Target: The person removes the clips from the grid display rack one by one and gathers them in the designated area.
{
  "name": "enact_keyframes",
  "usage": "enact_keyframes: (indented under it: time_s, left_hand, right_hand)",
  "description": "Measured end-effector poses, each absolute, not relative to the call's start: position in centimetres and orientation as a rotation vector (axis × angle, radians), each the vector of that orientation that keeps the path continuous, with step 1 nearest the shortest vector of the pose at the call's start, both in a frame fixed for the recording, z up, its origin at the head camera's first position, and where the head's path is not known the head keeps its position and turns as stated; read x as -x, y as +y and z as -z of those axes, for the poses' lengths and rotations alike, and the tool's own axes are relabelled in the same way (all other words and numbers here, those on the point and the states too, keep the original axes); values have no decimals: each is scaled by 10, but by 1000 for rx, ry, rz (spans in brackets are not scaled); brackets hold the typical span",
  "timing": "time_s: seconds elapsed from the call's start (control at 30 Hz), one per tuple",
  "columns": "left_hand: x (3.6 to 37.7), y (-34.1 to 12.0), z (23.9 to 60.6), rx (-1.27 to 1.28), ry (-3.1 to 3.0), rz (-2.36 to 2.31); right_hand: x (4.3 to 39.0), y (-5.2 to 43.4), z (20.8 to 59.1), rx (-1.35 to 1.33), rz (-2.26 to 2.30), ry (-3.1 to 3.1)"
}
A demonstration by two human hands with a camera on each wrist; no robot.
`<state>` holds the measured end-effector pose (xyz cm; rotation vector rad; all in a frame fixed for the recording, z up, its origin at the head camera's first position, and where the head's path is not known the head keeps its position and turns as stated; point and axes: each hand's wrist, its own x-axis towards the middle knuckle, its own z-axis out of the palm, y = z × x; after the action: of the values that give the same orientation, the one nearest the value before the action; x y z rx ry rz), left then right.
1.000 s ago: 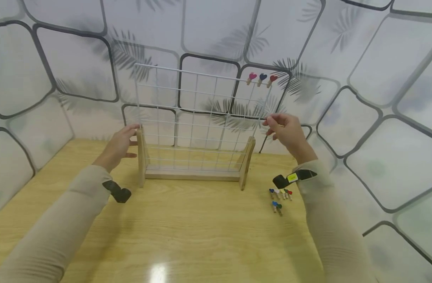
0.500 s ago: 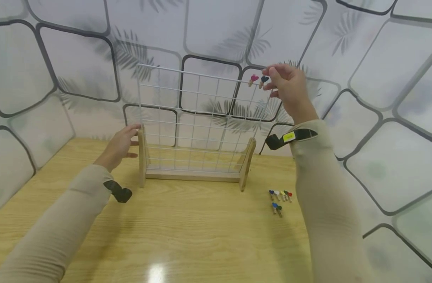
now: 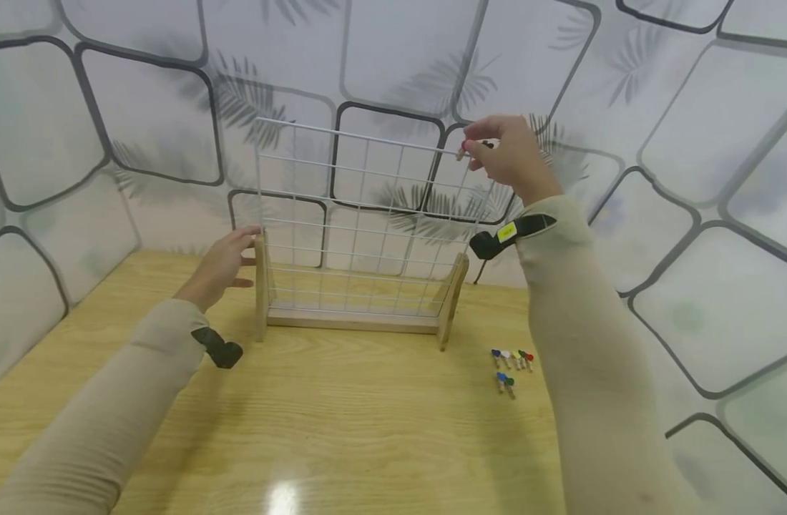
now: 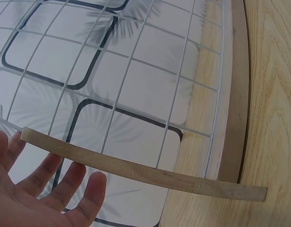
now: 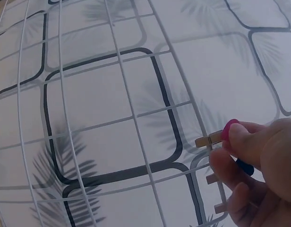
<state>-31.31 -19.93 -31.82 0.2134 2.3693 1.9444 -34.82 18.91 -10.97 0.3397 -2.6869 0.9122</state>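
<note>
A white wire grid (image 3: 361, 214) stands upright in a wooden base (image 3: 355, 320) on the table. My right hand (image 3: 476, 148) is up at the grid's top right corner and pinches a pink heart clip (image 5: 228, 132) that sits on the top wire. A dark blue clip (image 5: 244, 166) shows just behind my fingers, and a third clip is mostly hidden by the hand. My left hand (image 3: 229, 254) rests with straight fingers against the left wooden post (image 4: 136, 170) of the rack and holds nothing.
Several small coloured clips (image 3: 509, 361) lie loose on the wooden table (image 3: 342, 415) to the right of the rack. Patterned walls close in behind and on both sides. Black wrist cameras sit on both sleeves.
My right hand rose from the grid's middle height to its top right corner, then shifted left and took the pink clip between its fingers. The left hand stayed on the post.
</note>
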Motion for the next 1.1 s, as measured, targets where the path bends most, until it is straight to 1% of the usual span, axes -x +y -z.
enact_keyframes:
  time_s: [0.17, 0.33, 0.4, 0.47, 0.57, 0.67, 0.87, 1.1]
  left_hand:
    - [314, -200, 319, -203, 2368, -1947]
    - [314, -199, 319, -202, 2365, -1946]
    - [314, -199, 318, -208, 2363, -1941]
    - [313, -198, 318, -215, 2361, -1936]
    - [311, -198, 316, -219, 2362, -1935]
    - [311, -198, 316, -218, 2374, -1931]
    - [312, -198, 317, -213, 2375, -1942]
    - [315, -197, 318, -210, 2370, -1947]
  right_hand:
    - [352, 187, 115, -295, -657, -2666]
    - [355, 184, 122, -262, -708, -2507]
    - [355, 183, 122, -243, -828, -2438]
    - [353, 183, 122, -267, -1045, -2359]
    - [346, 184, 121, -338, -1398, -2271]
    - [336, 189, 126, -418, -1576, -2267]
    - [323, 205, 152, -495, -1620, -2325]
    - [309, 230, 197, -493, -1666, -2406]
